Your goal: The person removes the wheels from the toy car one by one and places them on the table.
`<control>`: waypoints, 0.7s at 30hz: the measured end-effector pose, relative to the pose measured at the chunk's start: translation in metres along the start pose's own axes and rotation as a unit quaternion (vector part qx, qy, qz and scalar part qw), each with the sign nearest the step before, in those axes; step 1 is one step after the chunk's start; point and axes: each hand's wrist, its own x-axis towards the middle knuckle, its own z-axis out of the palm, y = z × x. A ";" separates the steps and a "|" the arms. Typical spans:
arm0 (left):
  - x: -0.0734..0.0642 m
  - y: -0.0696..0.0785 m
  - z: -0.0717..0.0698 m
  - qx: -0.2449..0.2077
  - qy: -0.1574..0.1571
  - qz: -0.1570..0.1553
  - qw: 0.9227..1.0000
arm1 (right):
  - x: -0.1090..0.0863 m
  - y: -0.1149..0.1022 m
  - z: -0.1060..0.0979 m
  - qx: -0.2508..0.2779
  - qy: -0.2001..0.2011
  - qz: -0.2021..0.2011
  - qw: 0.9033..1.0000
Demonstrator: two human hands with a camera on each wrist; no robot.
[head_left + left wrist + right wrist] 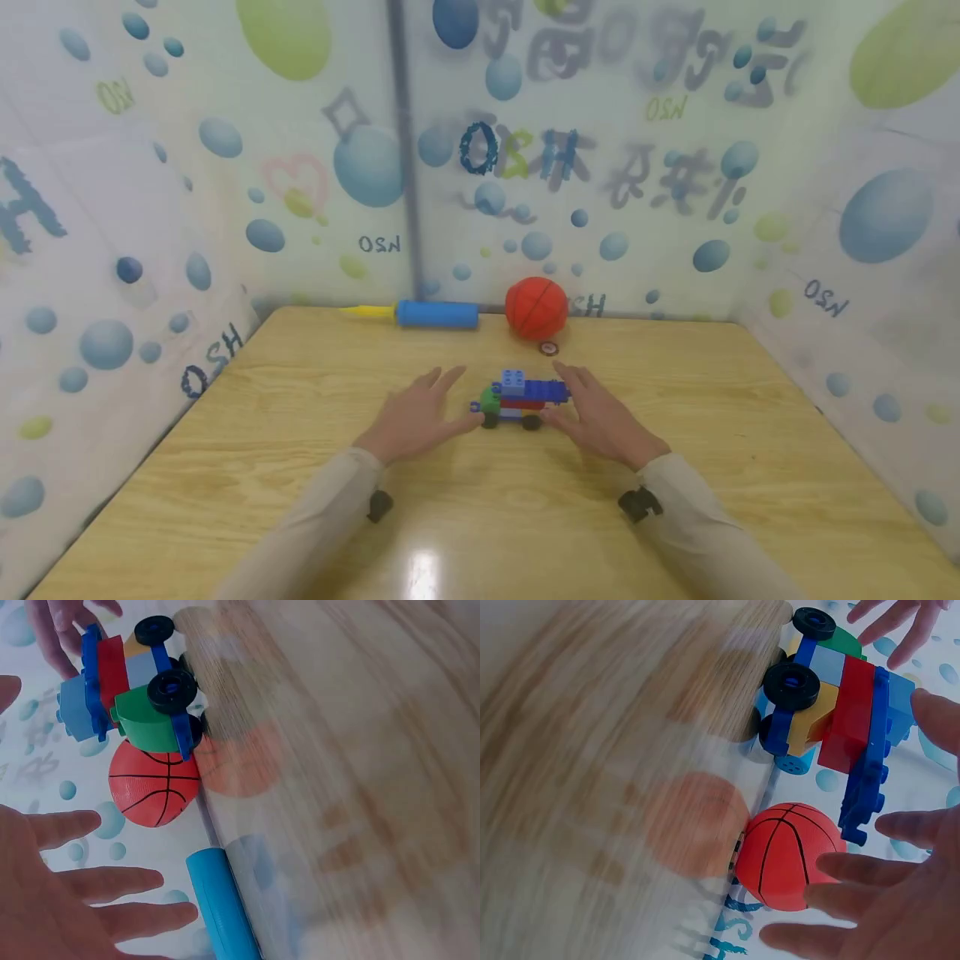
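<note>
A toy car built of plastic blocks stands on the wooden table between the two hands. Its body has green, red, light blue and yellow blocks on black wheels, topped by a long dark blue piece and a light blue block. My left hand is spread at the car's left, thumb pointing at the green block. On the other side, my right hand has its fingers extended, with fingertips right at the dark blue piece's end in the head view. Neither hand grips anything.
Behind the car, a red toy basketball sits near the table's back edge. Left of it lies a blue cylinder with a yellow pointed tip. A small round disc lies before the ball. Bubble-patterned walls enclose the table.
</note>
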 end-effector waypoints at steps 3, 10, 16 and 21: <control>0.005 0.003 0.003 -0.017 0.002 0.014 1.000 | 0.003 0.000 0.002 0.009 0.000 -0.009 1.000; 0.017 0.010 0.008 -0.043 0.013 0.037 0.998 | 0.011 -0.003 0.004 0.030 0.001 -0.006 1.000; 0.024 0.018 0.009 -0.100 0.001 0.031 0.995 | 0.014 -0.007 0.004 0.040 0.004 -0.005 0.999; 0.029 0.023 0.011 -0.145 -0.001 0.052 0.988 | 0.017 -0.006 0.006 0.054 0.018 -0.019 0.998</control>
